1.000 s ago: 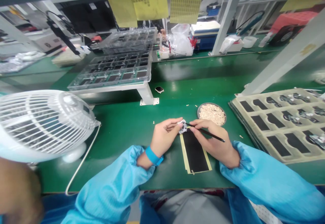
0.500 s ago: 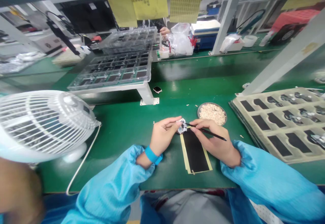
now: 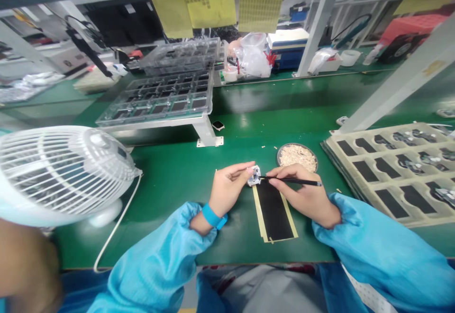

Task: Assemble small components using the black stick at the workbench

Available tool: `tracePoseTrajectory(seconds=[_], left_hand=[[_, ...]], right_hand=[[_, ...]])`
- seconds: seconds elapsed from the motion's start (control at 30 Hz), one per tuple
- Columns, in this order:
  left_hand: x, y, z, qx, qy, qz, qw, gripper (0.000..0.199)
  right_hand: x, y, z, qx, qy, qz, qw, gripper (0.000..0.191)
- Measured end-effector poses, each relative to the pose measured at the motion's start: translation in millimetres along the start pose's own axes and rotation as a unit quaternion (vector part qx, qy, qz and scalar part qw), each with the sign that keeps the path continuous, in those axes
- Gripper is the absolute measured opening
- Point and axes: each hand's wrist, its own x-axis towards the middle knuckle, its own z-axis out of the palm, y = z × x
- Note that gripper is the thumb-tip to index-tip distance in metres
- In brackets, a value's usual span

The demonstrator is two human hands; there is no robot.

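My left hand [image 3: 229,191] pinches a small white-rimmed watch case [image 3: 254,176] between thumb and fingers, its inside with grey and dark parts facing me. In my right hand [image 3: 304,198] are slim black tweezers [image 3: 298,181], held like a pen, with the tip at the right side of the case. Whether the tip touches a part inside is too small to tell. Both hands are over the top end of a black pad [image 3: 275,213] edged with yellow tape on the green bench. Just behind my right hand stands a round dish [image 3: 297,156] of small beige pieces.
A white fan [image 3: 64,175] stands left, its cord on the bench. At right lies a stack of beige trays [image 3: 373,190] with parts. Clear trays [image 3: 159,100] rest on a raised shelf; a watch [image 3: 218,125] lies near its leg. A slanted post [image 3: 394,71] rises at right.
The tweezers have swung from a downward slant to nearly level, and my right hand has shifted slightly right. My left hand holds the watch case in almost the same place.
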Motion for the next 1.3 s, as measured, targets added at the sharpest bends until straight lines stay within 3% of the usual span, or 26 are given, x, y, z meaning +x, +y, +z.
tracePoseTrajectory(seconds=[0.2, 0.43, 0.6, 0.67, 0.73, 0.8, 0.83, 0.87, 0.9, 0.97, 1.0, 1.03, 1.1, 1.2, 1.3], left_hand=[[3.0, -1.1, -3.4, 0.024, -0.005, 0.021, 0.999, 0.032], [7.8, -2.6, -5.7, 0.049, -0.023, 0.018, 0.998, 0.034], [7.1, -2.0, -7.7, 0.08, -0.026, 0.001, 0.996, 0.038], [7.8, -3.9, -7.8, 0.057, -0.053, -0.001, 0.997, 0.038], [7.2, -5.9, -6.3, 0.022, -0.082, 0.002, 0.996, 0.042], [4.6, -6.6, -3.4, 0.003, -0.098, -0.002, 0.995, 0.051], [2.9, -6.3, -1.8, 0.006, -0.103, -0.009, 0.995, 0.057], [1.1, -5.9, -0.2, 0.015, -0.107, -0.018, 0.994, 0.06], [-0.5, -5.4, 1.2, 0.031, -0.113, -0.028, 0.993, 0.06], [-2.7, -5.0, 3.2, 0.072, -0.124, -0.043, 0.989, 0.051], [-3.3, -5.3, 3.9, 0.09, -0.129, -0.049, 0.986, 0.046], [-3.6, -5.8, 4.5, 0.101, -0.134, -0.055, 0.984, 0.043], [-3.9, -7.0, 5.6, 0.099, -0.139, -0.064, 0.983, 0.04], [-4.6, -7.7, 7.9, 0.06, -0.139, -0.082, 0.985, 0.04], [-6.5, -6.6, 10.2, 0.025, -0.139, -0.102, 0.985, 0.041]], right_hand=[[7.6, 2.9, -4.3, 0.169, -0.048, 0.124, 0.977, 0.033], [20.7, 14.7, -17.6, 0.203, -0.098, 0.138, 0.964, 0.036], [14.1, -3.1, -27.4, 0.236, -0.075, 0.172, 0.953, 0.044], [8.4, -19.9, -46.4, 0.241, -0.054, 0.18, 0.952, 0.04], [3.1, -37.6, -80.4, 0.183, -0.009, 0.172, 0.968, 0.038], [-1.3, -48.8, -128.7, 0.037, 0.072, 0.161, 0.984, 0.035], [-3.3, -49.9, -156.0, -0.078, 0.108, 0.158, 0.978, 0.032], [-5.6, -47.5, -183.4, -0.207, 0.141, 0.151, 0.956, 0.028], [-8.3, -41.9, -209.5, -0.331, 0.163, 0.155, 0.917, 0.024], [-15.0, -24.1, -252.4, -0.501, 0.101, 0.23, 0.828, 0.017], [-18.8, -13.8, -267.9, -0.539, 0.059, 0.256, 0.8, 0.019], [-22.2, -4.0, -279.3, -0.555, 0.025, 0.275, 0.784, 0.024], [-26.1, 11.5, -292.3, -0.548, -0.026, 0.3, 0.78, 0.027], [-20.4, 20.5, -297.4, -0.526, -0.067, 0.318, 0.786, 0.018], [-3.7, 16.2, -295.3, -0.544, -0.081, 0.329, 0.768, 0.013]])
